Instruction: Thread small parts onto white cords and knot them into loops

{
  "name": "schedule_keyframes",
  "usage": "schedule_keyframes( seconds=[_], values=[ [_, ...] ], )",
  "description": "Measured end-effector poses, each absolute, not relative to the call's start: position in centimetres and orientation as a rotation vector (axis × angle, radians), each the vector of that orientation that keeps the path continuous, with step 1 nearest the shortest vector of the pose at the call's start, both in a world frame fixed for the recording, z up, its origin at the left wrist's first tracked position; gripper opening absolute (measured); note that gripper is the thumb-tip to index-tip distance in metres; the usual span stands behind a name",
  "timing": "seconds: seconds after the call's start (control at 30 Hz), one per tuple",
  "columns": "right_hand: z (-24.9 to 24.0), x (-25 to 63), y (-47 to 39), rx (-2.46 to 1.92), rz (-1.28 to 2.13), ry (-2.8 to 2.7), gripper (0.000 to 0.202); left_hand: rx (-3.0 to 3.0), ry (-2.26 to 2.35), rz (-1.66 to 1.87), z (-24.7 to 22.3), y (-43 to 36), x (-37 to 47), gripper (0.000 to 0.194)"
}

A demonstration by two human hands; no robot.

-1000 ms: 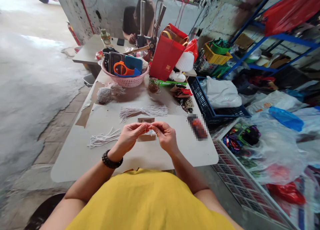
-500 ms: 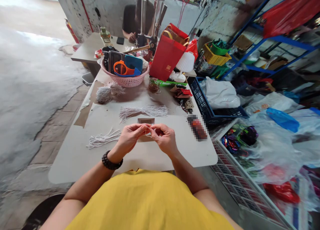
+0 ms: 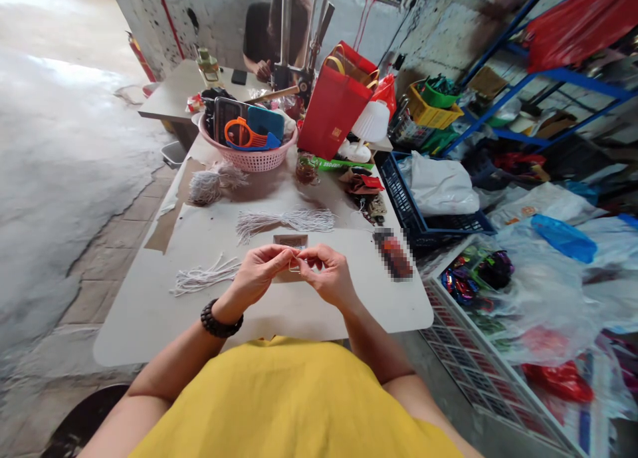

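My left hand (image 3: pixel 262 269) and my right hand (image 3: pixel 326 272) meet fingertip to fingertip above the table, both pinched on a thin white cord (image 3: pixel 295 266). A small loop of the cord hangs between them. Behind and beneath the fingers lies a small open cardboard box (image 3: pixel 290 240), partly hidden by my hands; its contents are too small to make out. A loose bunch of white cords (image 3: pixel 207 276) rests left of my left hand. Farther back, a larger bundle of white cords (image 3: pixel 284 223) lies across the table.
At the back stand a pink basket (image 3: pixel 249 159) of tools, a red paper bag (image 3: pixel 336 106) and a white lamp (image 3: pixel 369 122). A grey cord bundle (image 3: pixel 205 185) sits back left. Crates (image 3: pixel 428 229) line the right side. Another person (image 3: pixel 256 42) sits opposite.
The cord between my fingertips now forms a more visible small loop. My hands stay nearly in place. The person opposite has raised a hand to the head.
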State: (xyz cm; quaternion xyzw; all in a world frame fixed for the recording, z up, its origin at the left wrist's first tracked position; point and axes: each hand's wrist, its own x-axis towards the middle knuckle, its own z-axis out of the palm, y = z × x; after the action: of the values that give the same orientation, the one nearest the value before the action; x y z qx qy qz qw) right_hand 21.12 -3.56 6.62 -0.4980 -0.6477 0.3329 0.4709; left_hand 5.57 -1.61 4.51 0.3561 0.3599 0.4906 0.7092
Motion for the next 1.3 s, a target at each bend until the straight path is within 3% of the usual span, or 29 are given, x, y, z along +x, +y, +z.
schedule_keyframes(
  seconds=[0.13, 0.33, 0.53, 0.87, 1.0, 1.3],
  values=[
    [7.5, 22.0, -3.2, -1.176, 0.667, -1.641, 0.009, 0.993, 0.828, 1.09, 4.7, -1.5, 5.2, 0.024],
    [7.4, 23.1, -2.1, -1.005, 1.14, -1.713, 0.023, 1.177, 0.779, 0.955, 4.9, -1.6, 4.8, 0.018],
    [7.1, 23.5, -1.8, -0.99, 1.279, -1.73, 0.03, 1.138, 0.716, 0.861, 5.1, -2.0, 4.7, 0.025],
    [6.2, 22.5, -3.0, -1.014, 1.072, -1.608, 0.028, 1.014, 0.646, 0.866, 4.8, -2.6, 5.7, 0.033],
    [5.6, 22.0, -3.2, -1.063, 0.93, -1.511, 0.026, 0.92, 0.612, 0.868, 4.7, -3.0, 6.2, 0.045],
    [4.4, 22.0, -3.6, -1.095, 0.935, -1.504, 0.024, 1.245, 0.989, 1.032, 4.4, -2.7, 6.1, 0.037]
  ],
)
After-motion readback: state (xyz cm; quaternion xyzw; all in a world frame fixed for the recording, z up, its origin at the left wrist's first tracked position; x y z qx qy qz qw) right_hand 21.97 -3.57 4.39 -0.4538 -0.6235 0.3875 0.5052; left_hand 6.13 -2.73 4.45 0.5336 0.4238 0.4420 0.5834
